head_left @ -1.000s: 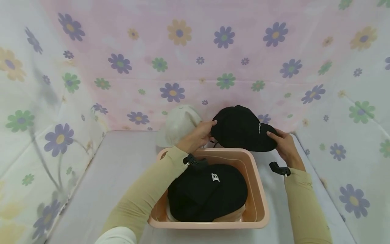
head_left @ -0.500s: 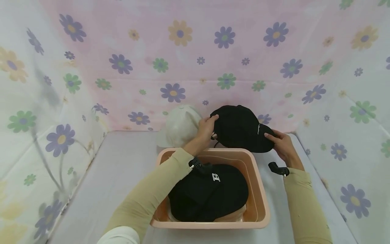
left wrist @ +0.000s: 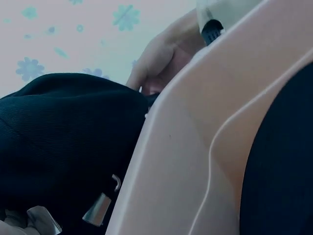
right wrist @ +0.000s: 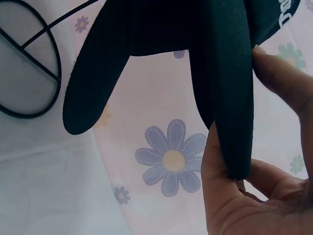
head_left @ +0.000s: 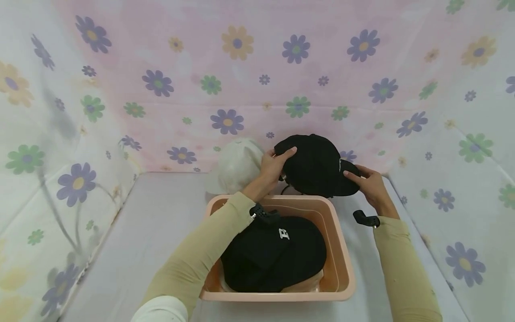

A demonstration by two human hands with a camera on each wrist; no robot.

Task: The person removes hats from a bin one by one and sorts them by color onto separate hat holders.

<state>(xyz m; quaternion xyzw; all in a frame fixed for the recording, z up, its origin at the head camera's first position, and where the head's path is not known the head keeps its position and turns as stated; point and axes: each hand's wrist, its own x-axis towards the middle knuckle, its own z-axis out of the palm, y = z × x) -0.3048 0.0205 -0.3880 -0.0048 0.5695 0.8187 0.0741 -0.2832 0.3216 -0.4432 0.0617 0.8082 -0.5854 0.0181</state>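
Note:
My two hands hold a black baseball cap [head_left: 311,165] behind the tub. At its back edge my left hand [head_left: 270,170] grips it, thumb on the crown. My right hand [head_left: 372,185] pinches the brim [right wrist: 234,98], thumb on one face and fingers on the other. Metal buckle parts [left wrist: 98,210] show at the cap's back in the left wrist view, close to the left fingers [left wrist: 12,225]. Another black cap [head_left: 277,255] with a white letter lies in the peach tub [head_left: 342,250], on top of a beige one [head_left: 307,284].
A white cap [head_left: 237,165] stands at the back, left of the held cap and partly behind my left hand. Beneath the held cap is a round black wire base [right wrist: 29,115]. Flowered cloth walls [head_left: 257,89] enclose the table [head_left: 161,214] at the back and sides.
The held cap has shifted slightly left and up. My left hand has slid right along its back edge, the thumb now lying farther over the crown. The right hand follows slightly left with the brim.

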